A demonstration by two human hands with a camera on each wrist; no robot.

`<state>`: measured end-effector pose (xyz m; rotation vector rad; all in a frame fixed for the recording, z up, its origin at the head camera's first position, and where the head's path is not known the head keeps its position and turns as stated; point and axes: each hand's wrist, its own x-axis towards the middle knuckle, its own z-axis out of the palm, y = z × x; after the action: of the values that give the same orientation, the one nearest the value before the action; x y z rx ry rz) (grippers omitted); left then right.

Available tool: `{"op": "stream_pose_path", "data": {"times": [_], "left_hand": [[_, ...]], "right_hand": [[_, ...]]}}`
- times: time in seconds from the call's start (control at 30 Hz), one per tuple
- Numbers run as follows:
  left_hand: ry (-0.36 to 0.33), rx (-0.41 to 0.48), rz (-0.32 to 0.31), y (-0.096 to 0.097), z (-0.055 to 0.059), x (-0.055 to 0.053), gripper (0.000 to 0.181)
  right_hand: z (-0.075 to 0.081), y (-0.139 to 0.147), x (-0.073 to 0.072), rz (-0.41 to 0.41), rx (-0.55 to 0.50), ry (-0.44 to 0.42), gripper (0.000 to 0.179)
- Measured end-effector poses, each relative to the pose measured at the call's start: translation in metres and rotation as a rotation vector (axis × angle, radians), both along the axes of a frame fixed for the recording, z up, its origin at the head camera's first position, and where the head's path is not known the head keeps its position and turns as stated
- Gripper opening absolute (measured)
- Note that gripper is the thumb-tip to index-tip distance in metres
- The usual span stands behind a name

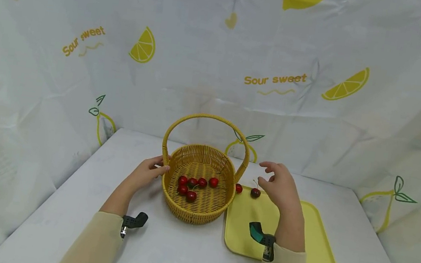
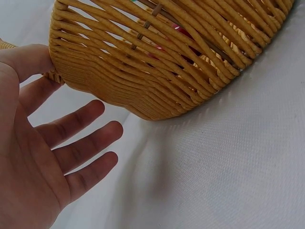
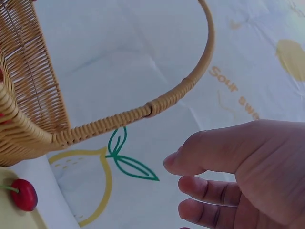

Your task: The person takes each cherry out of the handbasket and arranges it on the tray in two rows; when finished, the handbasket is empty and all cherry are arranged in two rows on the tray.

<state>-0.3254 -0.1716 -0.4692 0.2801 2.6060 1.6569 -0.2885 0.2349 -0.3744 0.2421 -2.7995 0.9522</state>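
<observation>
A yellow wicker basket (image 1: 192, 215) with a tall hoop handle (image 1: 208, 116) stands mid-table, with several red cherries (image 1: 191, 196) on its floor. My left hand (image 1: 149, 171) pinches its left rim between thumb and index finger; the other fingers (image 2: 88, 143) spread loosely beside the wicker in the left wrist view. To the right of the basket, my right hand (image 1: 281, 188) hovers over the far edge of a yellow tray (image 1: 244, 239), fingers loosely bent around nothing. Near that edge lie a dark cherry (image 1: 255, 193) with a stem and a red cherry (image 1: 239, 188), partly hidden by the basket.
Behind the white table (image 1: 176, 257) hangs a white curtain (image 1: 202, 72) printed with lemons and lettering. The tray's left edge sits close against the basket, and my right forearm crosses above the tray. Each wrist wears a small black camera (image 1: 136, 220).
</observation>
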Motion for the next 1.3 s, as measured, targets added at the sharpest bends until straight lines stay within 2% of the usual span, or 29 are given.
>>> {"op": "stream_pose_path", "data": {"times": [0.27, 0.5, 0.7, 1.0, 1.3], "left_hand": [[-0.002, -0.007, -0.002, 0.0, 0.0, 0.0, 0.055], [0.002, 0.001, 0.0, -0.002, -0.003, -0.002, 0.055], [-0.001, 0.001, 0.003, -0.002, -0.003, -0.002, 0.054], [-0.009, -0.001, 0.004, -0.002, -0.003, -0.003, 0.056], [-0.012, -0.005, 0.004, -0.001, -0.001, -0.002, 0.056]], "right_hand": [[0.018, -0.015, 0.017, 0.045, -0.041, 0.093, 0.038], [0.022, -0.044, 0.025, 0.165, -0.097, 0.13, 0.034], [0.01, -0.073, 0.018, 0.258, -0.08, 0.105, 0.032], [-0.017, -0.108, 0.009, 0.301, 0.003, -0.001, 0.032], [-0.045, -0.132, 0.002, 0.382, 0.066, -0.108, 0.029]]}}
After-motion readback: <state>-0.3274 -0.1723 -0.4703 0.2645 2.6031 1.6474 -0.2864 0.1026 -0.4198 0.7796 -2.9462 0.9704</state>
